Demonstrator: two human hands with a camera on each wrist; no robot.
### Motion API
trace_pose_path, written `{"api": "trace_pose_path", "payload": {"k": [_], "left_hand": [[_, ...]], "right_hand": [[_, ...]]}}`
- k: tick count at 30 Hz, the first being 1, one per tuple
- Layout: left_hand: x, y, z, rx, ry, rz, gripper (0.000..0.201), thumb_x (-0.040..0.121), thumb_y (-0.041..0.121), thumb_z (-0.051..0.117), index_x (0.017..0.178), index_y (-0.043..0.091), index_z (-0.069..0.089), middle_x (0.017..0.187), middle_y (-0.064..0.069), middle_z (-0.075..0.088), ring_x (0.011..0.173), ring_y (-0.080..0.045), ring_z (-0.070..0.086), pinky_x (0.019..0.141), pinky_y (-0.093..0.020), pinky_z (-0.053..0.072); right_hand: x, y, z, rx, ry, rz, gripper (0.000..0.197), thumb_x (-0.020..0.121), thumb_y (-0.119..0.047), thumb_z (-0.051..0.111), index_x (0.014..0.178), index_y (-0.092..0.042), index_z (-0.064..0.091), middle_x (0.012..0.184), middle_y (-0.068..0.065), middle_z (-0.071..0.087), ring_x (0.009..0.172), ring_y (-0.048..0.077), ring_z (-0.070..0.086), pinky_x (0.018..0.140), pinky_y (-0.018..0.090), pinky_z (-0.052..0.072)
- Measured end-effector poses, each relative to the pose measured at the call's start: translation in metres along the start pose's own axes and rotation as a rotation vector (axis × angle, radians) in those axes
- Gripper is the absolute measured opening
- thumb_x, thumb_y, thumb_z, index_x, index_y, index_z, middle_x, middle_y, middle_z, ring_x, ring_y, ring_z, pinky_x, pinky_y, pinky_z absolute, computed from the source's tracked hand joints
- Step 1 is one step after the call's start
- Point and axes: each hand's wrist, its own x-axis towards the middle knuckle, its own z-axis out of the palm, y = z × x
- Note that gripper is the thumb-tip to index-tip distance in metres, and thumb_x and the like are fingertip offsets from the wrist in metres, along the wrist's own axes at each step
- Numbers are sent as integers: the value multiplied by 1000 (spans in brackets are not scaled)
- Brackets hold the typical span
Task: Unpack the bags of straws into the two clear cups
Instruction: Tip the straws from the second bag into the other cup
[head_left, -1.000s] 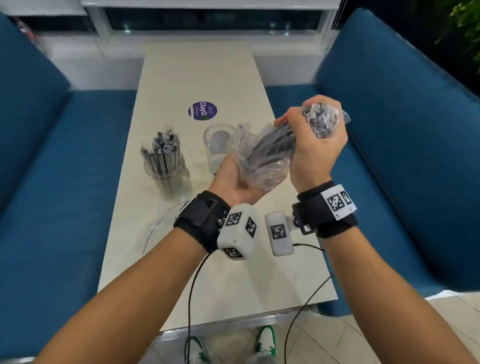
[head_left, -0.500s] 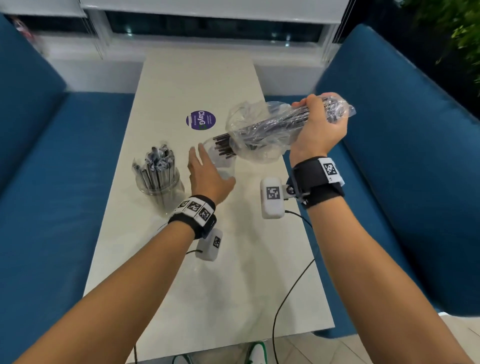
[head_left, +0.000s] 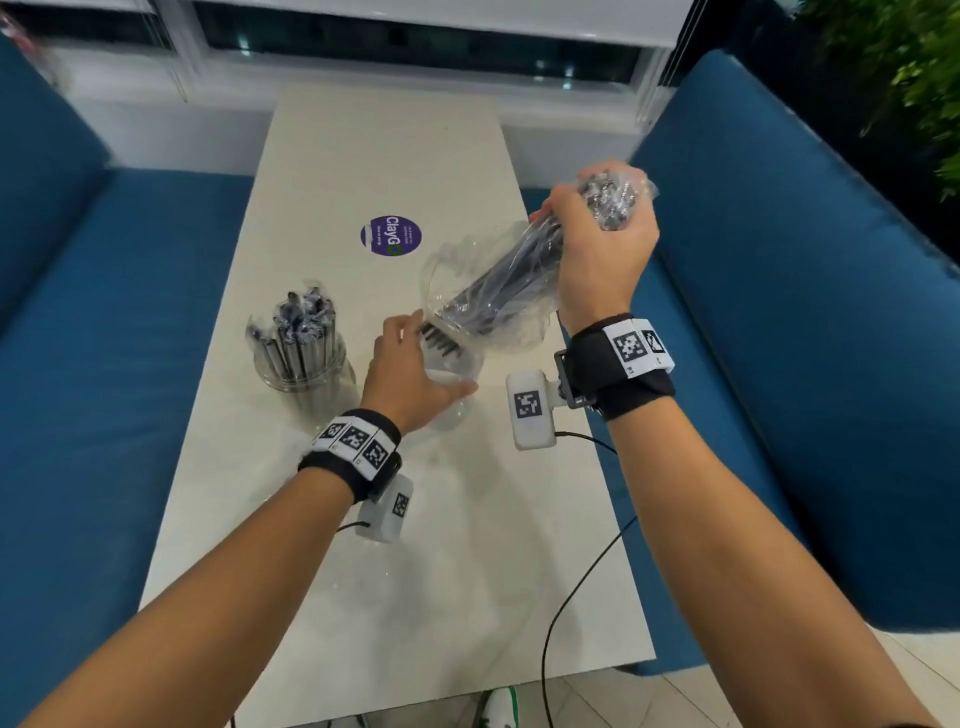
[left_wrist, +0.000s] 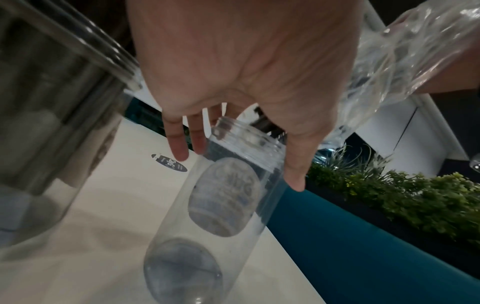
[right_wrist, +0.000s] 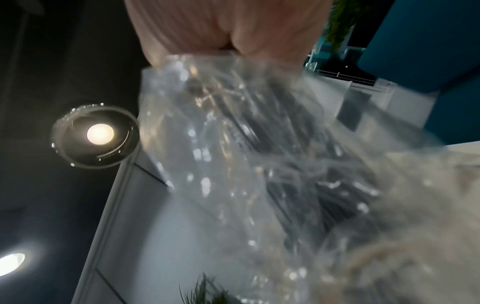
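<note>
An empty clear cup (head_left: 460, 382) (left_wrist: 221, 205) stands mid-table. My left hand (head_left: 440, 352) (left_wrist: 239, 170) holds it near the rim, thumb on one side and fingers on the other. My right hand (head_left: 597, 244) grips a clear bag of dark straws (head_left: 498, 291) (right_wrist: 259, 164) by its closed end. The bag slopes down to the left, and the straw ends (head_left: 441, 343) stick out of its open mouth at the cup's rim. A second clear cup (head_left: 301, 358) (left_wrist: 52, 102), to the left, is packed with wrapped straws.
A purple round sticker (head_left: 390, 236) lies on the pale table (head_left: 415, 571) beyond the cups. Blue benches (head_left: 104, 364) flank both long sides. Black cables (head_left: 571, 597) trail over the near right of the table. Plants (left_wrist: 389, 195) grow behind the right bench.
My left hand let go of the bag, crossed to the empty cup and took hold of it. My right hand tipped the bag down, bringing the straw ends to the rim.
</note>
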Motion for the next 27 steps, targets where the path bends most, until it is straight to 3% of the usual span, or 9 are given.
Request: {"api": "trace_pose_path", "payload": {"k": [2, 4, 6, 10, 14, 17, 19, 22, 27], "left_hand": [[-11, -7, -3, -27, -8, 0, 113, 62, 56, 96, 153, 17, 41, 149, -4, 39, 139, -27, 45, 117, -48, 43], [-19, -13, -7, -94, 23, -14, 121, 58, 56, 98, 157, 22, 36, 149, 0, 43, 134, -23, 52, 112, -47, 48], [-25, -15, -10, -126, 32, -5, 128, 59, 54, 98, 162, 25, 28, 151, 2, 46, 133, -21, 55, 109, -44, 51], [-33, -11, -11, -198, 28, -8, 131, 60, 48, 100, 163, 26, 23, 156, 4, 52, 138, -18, 55, 114, -41, 48], [-36, -10, -9, -177, 42, 37, 121, 62, 49, 99, 160, 30, 30, 156, 4, 52, 137, -18, 55, 114, -37, 46], [-39, -10, -6, -91, 53, 102, 97, 69, 51, 94, 151, 24, 47, 148, 1, 53, 132, -18, 55, 111, -41, 48], [-39, -9, -6, -103, 59, 90, 89, 70, 50, 93, 144, 20, 54, 140, 1, 56, 128, -20, 57, 108, -41, 50], [-39, -11, -8, -138, 73, 56, 91, 68, 45, 94, 143, 17, 53, 134, -2, 59, 127, -23, 59, 106, -38, 50], [-39, -8, -10, -172, 59, 30, 96, 66, 43, 97, 145, 22, 47, 141, 1, 62, 128, -22, 60, 106, -41, 51]], "right_hand": [[-6, 2, 1, -41, -72, -23, 26, 80, 8, 68, 93, -12, 60, 81, 11, 61, 63, 33, 69, 67, 49, 63], [-9, 4, -1, -90, -92, -49, 29, 81, 9, 65, 102, -10, 60, 87, 7, 62, 66, 40, 73, 65, 44, 62], [-10, 5, -2, -138, -77, -78, 30, 82, 7, 64, 104, -12, 60, 88, 1, 63, 69, 42, 74, 66, 45, 62], [-10, 7, -2, -181, 5, -116, 26, 82, 9, 61, 95, -14, 60, 80, -10, 61, 60, 20, 71, 65, 48, 62], [-14, 7, -4, -226, 59, -163, 26, 83, 3, 61, 90, -22, 59, 79, -12, 61, 62, 26, 64, 62, 52, 58], [-21, 3, 2, -237, -64, -215, 20, 88, 5, 63, 93, -14, 60, 80, -5, 62, 62, 17, 65, 59, 32, 58], [-25, -1, 9, -210, -196, -229, 18, 89, 5, 65, 94, -12, 61, 81, 1, 63, 65, 31, 69, 62, 27, 59], [-36, -3, 17, -158, -216, -246, 16, 90, 6, 65, 94, -9, 61, 82, 7, 61, 70, 46, 68, 62, 31, 61], [-30, 3, 11, -161, -55, -203, 23, 86, 9, 65, 89, -13, 59, 73, -15, 62, 61, 14, 67, 63, 39, 61]]}}
